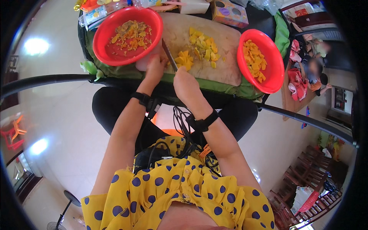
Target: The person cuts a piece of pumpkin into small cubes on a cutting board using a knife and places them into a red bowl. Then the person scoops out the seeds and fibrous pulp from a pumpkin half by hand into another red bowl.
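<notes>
My right hand (184, 80) is closed around the handle of a kitchen knife (169, 54), its blade pointing up and left over a cutting board (230, 57). My left hand (156, 67) lies at the board's left part, just left of the blade, its fingertips near some yellow-orange pumpkin pieces (184, 60); whether it grips one cannot be told. Farther up the board is a pile of pumpkin chunks (204, 46), some with greenish rind. Left of it, a red plastic bowl (100, 47) holds seeds and pulp. Another red plastic bowl (274, 77) at the right holds cut pumpkin pieces.
Behind the board stand a patterned box (230, 14), a white box (195, 6) and plastic bottles (100, 13). Green cloth (212, 83) runs under the board's near edge. Black bars (310, 122) extend to both sides. Black cables (182, 120) hang between my arms. People sit at the far right.
</notes>
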Demonstrator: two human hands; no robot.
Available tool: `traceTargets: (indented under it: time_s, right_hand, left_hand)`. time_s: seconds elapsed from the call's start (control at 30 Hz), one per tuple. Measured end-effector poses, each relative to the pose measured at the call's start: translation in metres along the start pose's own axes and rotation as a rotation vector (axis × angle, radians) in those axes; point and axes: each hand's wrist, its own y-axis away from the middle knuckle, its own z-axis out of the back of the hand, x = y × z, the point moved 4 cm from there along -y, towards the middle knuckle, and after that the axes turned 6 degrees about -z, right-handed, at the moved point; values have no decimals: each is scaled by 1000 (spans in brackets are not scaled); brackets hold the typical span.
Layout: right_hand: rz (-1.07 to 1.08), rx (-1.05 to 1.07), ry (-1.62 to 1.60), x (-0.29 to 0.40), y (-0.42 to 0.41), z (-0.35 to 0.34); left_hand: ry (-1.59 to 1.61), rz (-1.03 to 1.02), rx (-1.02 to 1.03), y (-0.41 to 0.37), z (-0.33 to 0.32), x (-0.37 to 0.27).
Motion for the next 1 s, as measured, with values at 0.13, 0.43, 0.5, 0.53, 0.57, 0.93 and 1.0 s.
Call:
traceTargets:
  time_s: [0.13, 0.43, 0.5, 0.53, 0.57, 0.93, 1.0]
  right_hand:
    - [-19, -45, -55, -5, -12, -19]
    - [25, -6, 47, 1, -9, 8]
    - [-36, -14, 45, -1, 2, 18]
    - [22, -40, 37, 0, 11, 25]
    - [47, -53, 36, -3, 17, 25]
    - [46, 14, 45, -7, 26, 16]
    - [19, 42, 39, -2, 26, 21]
  left_hand:
    - [-49, -34, -62, -5, -3, 25]
    - [100, -137, -127, 6, -3, 27]
    - [452, -27, -100, 11, -10, 27]
    - [434, -33, -101, 12, -9, 23]
    - [416, -40, -101, 13, -8, 18]
    - [317, -50, -100, 9, -4, 14]
    - [267, -63, -83, 7, -3, 12]
